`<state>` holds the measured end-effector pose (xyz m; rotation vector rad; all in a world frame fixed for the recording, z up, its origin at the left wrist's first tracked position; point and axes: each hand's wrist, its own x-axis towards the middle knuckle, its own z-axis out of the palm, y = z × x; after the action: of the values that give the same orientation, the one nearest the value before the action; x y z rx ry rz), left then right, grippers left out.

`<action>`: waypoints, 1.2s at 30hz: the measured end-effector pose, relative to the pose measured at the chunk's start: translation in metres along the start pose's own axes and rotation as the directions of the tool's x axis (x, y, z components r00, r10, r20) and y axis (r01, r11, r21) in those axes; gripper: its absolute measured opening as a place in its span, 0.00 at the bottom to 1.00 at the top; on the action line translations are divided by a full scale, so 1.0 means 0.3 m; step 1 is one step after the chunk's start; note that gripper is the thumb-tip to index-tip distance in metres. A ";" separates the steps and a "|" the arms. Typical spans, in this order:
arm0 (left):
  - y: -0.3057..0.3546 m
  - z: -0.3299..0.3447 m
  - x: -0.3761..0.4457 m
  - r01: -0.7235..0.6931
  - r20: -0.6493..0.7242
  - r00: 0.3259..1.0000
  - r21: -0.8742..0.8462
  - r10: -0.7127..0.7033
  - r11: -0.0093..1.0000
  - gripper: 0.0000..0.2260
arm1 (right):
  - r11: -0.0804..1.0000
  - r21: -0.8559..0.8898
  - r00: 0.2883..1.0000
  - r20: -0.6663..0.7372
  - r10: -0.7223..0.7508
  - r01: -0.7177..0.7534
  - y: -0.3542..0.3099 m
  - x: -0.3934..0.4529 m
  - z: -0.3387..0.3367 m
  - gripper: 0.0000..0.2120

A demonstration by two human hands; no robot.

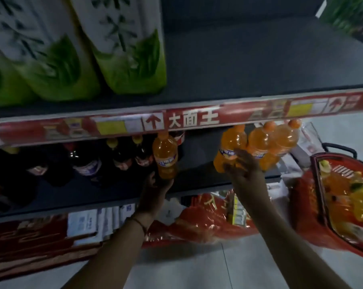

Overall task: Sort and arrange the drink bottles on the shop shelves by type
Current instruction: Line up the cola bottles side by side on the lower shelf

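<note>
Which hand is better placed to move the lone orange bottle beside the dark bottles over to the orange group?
Left hand: it already holds that orange bottle at its base. Right hand is busy on the orange group.
</note>
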<state>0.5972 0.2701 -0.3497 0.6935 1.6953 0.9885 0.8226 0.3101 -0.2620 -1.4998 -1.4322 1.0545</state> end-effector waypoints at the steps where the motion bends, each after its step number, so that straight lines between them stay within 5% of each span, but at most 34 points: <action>1: -0.050 0.008 0.054 -0.062 0.028 0.998 0.005 0.062 0.998 0.26 | 0.993 -0.057 0.992 -0.064 -0.111 0.108 0.038 0.060 0.034 0.18; 6: -0.276 0.086 0.294 -0.328 -0.071 0.940 0.075 0.333 0.942 0.28 | 0.840 -0.351 0.836 -0.219 -0.504 0.415 0.164 0.292 0.080 0.31; 12: -0.377 0.175 0.396 -0.420 -0.342 0.788 0.310 0.512 0.853 0.30 | 0.828 -0.410 0.859 -0.170 -0.482 0.383 0.292 0.411 0.075 0.44; 16: -0.407 0.190 0.452 -0.510 -0.341 0.709 0.357 0.617 0.783 0.30 | 0.784 -0.479 0.823 -0.195 -0.534 0.395 0.320 0.402 0.069 0.43; 22: -0.400 0.237 0.440 -0.550 -0.245 0.768 0.223 0.592 0.805 0.23 | 0.781 -0.543 0.860 -0.192 -0.472 0.307 0.290 0.399 0.071 0.42; 36: -0.315 0.507 0.456 -0.501 -0.180 0.785 0.377 0.592 0.779 0.39 | 0.727 -0.604 0.896 -0.049 -0.441 0.325 0.279 0.443 0.001 0.40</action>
<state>0.6978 0.3783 -0.5198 1.3760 1.9764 1.2894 0.8526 0.4388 -0.3468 -1.5487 -1.9259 0.1935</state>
